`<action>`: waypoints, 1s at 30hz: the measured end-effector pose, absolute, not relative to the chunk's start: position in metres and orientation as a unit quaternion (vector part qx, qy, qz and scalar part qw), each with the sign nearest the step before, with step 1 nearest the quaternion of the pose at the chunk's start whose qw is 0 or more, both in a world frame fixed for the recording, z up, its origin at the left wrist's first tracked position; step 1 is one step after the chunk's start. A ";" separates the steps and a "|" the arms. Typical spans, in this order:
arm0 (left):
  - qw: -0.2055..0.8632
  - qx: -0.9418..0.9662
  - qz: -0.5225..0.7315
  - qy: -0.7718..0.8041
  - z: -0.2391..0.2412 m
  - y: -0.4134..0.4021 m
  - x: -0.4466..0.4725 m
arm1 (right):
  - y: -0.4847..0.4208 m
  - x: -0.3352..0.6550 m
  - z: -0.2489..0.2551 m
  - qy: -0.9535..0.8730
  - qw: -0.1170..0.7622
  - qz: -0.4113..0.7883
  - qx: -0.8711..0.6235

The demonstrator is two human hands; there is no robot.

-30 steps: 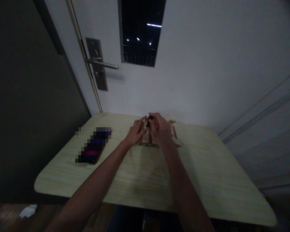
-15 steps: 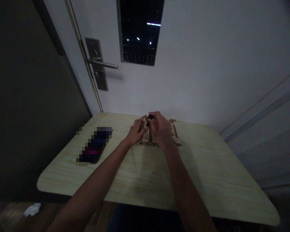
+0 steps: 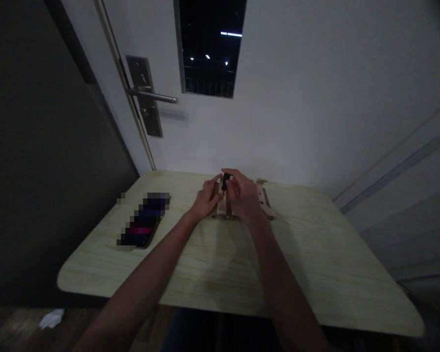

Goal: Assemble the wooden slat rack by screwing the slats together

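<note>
A low wooden assembly [image 3: 222, 209] of light brown pieces lies on the table, partly hidden under my hands. My right hand [image 3: 244, 193] pinches the black handle of a small screwdriver [image 3: 226, 182], held nearly upright. Its thin shaft points down at the left part of the wood; whether the tip sits in a screw is too small to tell. At the left edge of the assembly, my left hand [image 3: 206, 199] grips the wood, with the index finger reaching along the far side and the thumb near the shaft. Dark holes show in the wood right of my right hand.
A phone [image 3: 143, 225], its screen partly pixelated, lies left on the pale wood-grain table [image 3: 337, 254]. Behind the table stands a white door [image 3: 300, 98] with a metal handle [image 3: 157, 97] and dark window. White crumpled paper [image 3: 52, 318] lies on the floor.
My right hand's fingers have shifted slightly on the screwdriver handle, which now stands a bit more upright. My left hand stays in place. The view has tilted slightly.
</note>
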State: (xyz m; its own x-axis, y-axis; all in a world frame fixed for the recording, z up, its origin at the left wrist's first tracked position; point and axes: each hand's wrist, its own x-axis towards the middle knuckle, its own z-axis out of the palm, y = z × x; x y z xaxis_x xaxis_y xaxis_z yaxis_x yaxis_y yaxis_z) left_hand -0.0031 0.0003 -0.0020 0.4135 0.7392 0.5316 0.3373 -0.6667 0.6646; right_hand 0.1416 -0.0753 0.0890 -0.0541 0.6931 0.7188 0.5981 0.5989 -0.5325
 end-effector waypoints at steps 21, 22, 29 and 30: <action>0.250 0.801 0.420 0.345 0.001 -0.002 -0.003 | -0.077 0.140 0.090 -0.730 0.501 0.015 -0.464; 0.248 0.802 0.418 0.348 0.000 -0.001 -0.003 | -0.078 0.140 0.090 -0.728 0.501 0.013 -0.468; 0.241 0.810 0.417 0.334 -0.002 0.002 -0.003 | -0.075 0.142 0.088 -0.727 0.508 0.017 -0.461; 0.239 0.809 0.424 0.329 -0.002 0.002 -0.003 | -0.075 0.143 0.088 -0.732 0.506 0.015 -0.455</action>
